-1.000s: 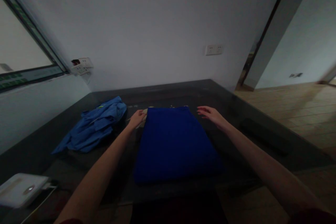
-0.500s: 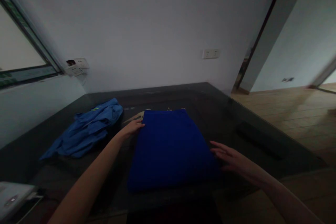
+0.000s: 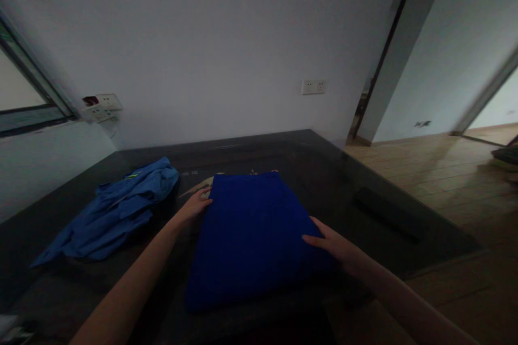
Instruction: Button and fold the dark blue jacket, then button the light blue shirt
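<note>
And the blue cloth (image 3: 253,237) is pinched by the right hand (image 3: 336,243), touched by the left hand (image 3: 194,207), its closure unclear!

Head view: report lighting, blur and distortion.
Head view: dim overall, the floor at right lighter; head view: the blue cloth shows little detail, and the dark bar nearly merges with the table; head view: detail soft, the window frame and pillar leaning, perhaps lens distortion.

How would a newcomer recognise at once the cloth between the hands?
Find the dark table against the wall. At its front, between the left hand and the right hand, lies a flat, deep-blue cloth. Unlike the paler, crumpled blue garment to its left, it is smooth and four-sided.
</note>
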`<move>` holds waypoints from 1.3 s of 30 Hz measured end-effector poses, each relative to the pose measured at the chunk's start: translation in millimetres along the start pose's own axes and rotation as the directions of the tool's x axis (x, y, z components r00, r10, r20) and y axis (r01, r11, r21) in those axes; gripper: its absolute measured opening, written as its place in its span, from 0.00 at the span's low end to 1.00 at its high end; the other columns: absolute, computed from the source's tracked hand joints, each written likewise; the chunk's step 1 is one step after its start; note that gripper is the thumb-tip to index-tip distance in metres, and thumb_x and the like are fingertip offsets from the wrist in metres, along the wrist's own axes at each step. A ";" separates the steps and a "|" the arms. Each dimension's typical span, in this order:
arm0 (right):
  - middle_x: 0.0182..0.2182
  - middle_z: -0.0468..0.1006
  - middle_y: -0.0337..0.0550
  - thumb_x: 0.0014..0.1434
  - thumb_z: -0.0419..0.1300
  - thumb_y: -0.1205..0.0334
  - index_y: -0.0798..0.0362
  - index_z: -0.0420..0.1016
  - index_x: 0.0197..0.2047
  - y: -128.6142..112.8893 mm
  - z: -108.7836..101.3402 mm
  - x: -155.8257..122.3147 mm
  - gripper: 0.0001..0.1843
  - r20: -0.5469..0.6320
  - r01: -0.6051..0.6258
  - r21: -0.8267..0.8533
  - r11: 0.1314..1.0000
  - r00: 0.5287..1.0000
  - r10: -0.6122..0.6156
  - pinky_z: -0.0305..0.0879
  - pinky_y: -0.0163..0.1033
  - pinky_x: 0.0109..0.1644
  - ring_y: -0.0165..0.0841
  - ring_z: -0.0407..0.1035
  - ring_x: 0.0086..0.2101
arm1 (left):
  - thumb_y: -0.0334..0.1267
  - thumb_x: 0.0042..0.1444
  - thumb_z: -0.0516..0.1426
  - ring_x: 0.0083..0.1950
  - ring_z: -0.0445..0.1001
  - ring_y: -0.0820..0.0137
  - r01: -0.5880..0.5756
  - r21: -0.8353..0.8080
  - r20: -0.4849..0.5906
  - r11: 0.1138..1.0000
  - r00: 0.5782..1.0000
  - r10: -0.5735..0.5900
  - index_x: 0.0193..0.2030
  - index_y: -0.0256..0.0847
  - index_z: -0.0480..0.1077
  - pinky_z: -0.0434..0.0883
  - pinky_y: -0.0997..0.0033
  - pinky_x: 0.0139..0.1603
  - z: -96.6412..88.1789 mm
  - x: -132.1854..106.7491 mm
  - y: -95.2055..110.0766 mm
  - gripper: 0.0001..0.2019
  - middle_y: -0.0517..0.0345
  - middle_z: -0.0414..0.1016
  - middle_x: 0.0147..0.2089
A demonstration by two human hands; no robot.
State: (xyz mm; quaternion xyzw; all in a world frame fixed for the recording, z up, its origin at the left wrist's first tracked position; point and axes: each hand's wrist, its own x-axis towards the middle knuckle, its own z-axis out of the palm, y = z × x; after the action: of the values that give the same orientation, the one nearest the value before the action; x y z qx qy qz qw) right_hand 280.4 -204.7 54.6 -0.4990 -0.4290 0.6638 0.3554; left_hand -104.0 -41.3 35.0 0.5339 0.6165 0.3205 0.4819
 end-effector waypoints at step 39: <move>0.41 0.80 0.47 0.37 0.65 0.75 0.55 0.76 0.48 -100.6 -278.9 97.4 0.31 -0.413 0.114 -0.599 0.792 0.804 -0.428 0.70 0.47 0.49 0.43 0.73 0.43 | 0.26 0.50 0.57 0.27 0.70 0.74 -0.316 0.166 0.077 0.934 0.949 0.307 0.47 0.36 0.74 0.68 0.76 0.30 224.4 166.6 115.1 0.16 0.60 0.71 0.25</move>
State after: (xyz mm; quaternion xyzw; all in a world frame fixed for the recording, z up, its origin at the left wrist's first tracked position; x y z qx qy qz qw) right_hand 530.2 -18.9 75.4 -0.6718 -0.5549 0.2885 0.3968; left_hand 152.1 118.8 23.6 0.6730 0.5379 0.3237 0.3912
